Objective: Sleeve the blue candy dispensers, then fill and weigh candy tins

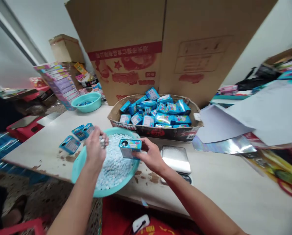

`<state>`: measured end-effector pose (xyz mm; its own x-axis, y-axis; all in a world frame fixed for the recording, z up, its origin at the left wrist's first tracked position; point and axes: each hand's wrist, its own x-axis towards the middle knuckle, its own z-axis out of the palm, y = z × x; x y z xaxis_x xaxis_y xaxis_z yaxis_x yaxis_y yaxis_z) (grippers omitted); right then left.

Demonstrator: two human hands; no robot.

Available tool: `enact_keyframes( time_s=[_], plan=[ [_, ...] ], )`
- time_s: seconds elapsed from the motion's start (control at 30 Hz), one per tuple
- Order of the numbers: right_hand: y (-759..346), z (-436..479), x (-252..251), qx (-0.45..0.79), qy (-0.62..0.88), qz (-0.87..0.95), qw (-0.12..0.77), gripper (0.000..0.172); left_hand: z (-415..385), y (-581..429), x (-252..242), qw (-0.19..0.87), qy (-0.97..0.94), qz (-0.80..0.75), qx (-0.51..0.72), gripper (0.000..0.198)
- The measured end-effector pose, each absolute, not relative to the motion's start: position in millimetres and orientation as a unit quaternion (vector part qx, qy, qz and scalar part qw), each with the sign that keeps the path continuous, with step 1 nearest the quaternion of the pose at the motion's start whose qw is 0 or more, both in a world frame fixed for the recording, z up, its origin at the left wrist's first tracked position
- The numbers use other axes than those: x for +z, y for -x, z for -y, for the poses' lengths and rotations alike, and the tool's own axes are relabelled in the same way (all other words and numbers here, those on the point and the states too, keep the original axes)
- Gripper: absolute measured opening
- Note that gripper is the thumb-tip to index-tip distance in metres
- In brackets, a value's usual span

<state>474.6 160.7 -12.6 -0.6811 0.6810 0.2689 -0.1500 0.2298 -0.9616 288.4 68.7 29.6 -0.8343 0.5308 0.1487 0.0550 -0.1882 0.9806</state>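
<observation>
My right hand (149, 155) grips a small blue box (130, 148) by its right end, with a dark round hole in its top. It is held above a turquoise basin (106, 193) full of small white candies (116, 163). Over the basin's left side, my left hand (96, 143) is closed around something pale, seemingly a few of the white candies. Several similar blue boxes (70, 145) lie on the table left of the basin. Behind it, an open cardboard tray (158, 131) holds many more blue boxes.
A small scale (175, 159) with a metal plate lies right of the basin. Tall cardboard (170, 42) stands behind the tray. Another turquoise bowl (87, 102) sits at the back left by a stack of boxes (60, 85). Paper sheets (258, 111) cover the right side.
</observation>
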Motion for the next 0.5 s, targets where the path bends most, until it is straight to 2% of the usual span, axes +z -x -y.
enact_keyframes(
  time_s=[0.03, 0.07, 0.17, 0.23, 0.33, 0.4, 0.5],
  plan=[
    [-490.5, -165.6, -12.4, 0.597, 0.200, 0.686, 0.364, 0.031, -60.4, -283.3, 19.0, 0.113, -0.281, -0.687, 0.661, 0.037],
    [-507.2, -171.7, -14.2, 0.595, 0.215, 0.675, 0.379, 0.032, -51.9, -277.8, 5.9, 0.113, -0.354, -0.755, 0.541, 0.036],
    [-555.2, -194.2, -32.9, 0.546, 0.289, 0.666, 0.417, 0.033, -31.8, -264.8, -38.2, 0.100, -0.451, -0.847, 0.263, 0.060],
    [-580.4, -209.3, -52.2, 0.506, 0.334, 0.675, 0.421, 0.032, -26.4, -263.3, -59.2, 0.111, -0.470, -0.866, 0.132, 0.066],
    [-606.8, -228.0, -70.9, 0.475, 0.367, 0.701, 0.385, 0.033, -30.0, -269.2, -67.8, 0.095, -0.480, -0.872, 0.021, 0.068],
    [-616.4, -242.3, -64.1, 0.448, 0.362, 0.726, 0.376, 0.044, -36.4, -273.5, -64.2, 0.081, -0.482, -0.873, -0.007, 0.070],
    [-610.3, -283.0, -24.9, 0.365, 0.329, 0.752, 0.440, 0.063, -44.5, -276.3, -57.9, 0.075, -0.482, -0.873, -0.024, 0.071]
  ],
)
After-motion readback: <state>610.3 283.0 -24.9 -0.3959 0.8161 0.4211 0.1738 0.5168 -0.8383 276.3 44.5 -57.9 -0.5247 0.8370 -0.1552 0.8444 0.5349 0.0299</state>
